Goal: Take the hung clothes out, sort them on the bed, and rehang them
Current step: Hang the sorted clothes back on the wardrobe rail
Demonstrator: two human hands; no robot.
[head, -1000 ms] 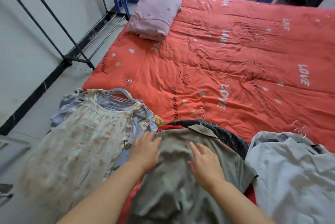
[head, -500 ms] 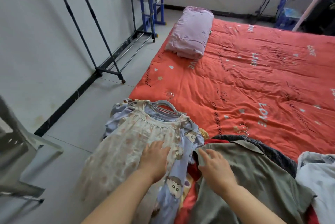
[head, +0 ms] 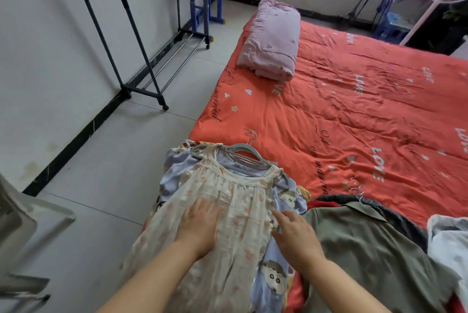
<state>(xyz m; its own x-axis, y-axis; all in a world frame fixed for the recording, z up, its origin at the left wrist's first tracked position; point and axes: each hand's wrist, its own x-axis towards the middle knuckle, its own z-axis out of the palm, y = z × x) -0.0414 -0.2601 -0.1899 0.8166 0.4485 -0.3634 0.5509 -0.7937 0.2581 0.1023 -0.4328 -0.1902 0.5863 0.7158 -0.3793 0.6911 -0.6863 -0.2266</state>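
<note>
The bed [head: 354, 122] fills my view from 12 to 4 o'clock; the clothes rack [head: 141, 91] stands at 10 o'clock. The olive shirt [head: 367, 249] lies at 5 o'clock, the cream dress [head: 235, 201] at 6 o'clock on the bed's corner, on its grey hanger [head: 249, 153]. My left hand [head: 200, 229] presses flat on the dress, my right hand [head: 296, 234] rests at its 3 o'clock edge; fingers [head: 202, 210] straight, gripping nothing.

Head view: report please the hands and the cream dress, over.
Left hand flat on cream dress. Right hand open at its edge, beside olive shirt. Dress on grey hanger, atop blue cartoon garment. Nothing covers it.
</note>
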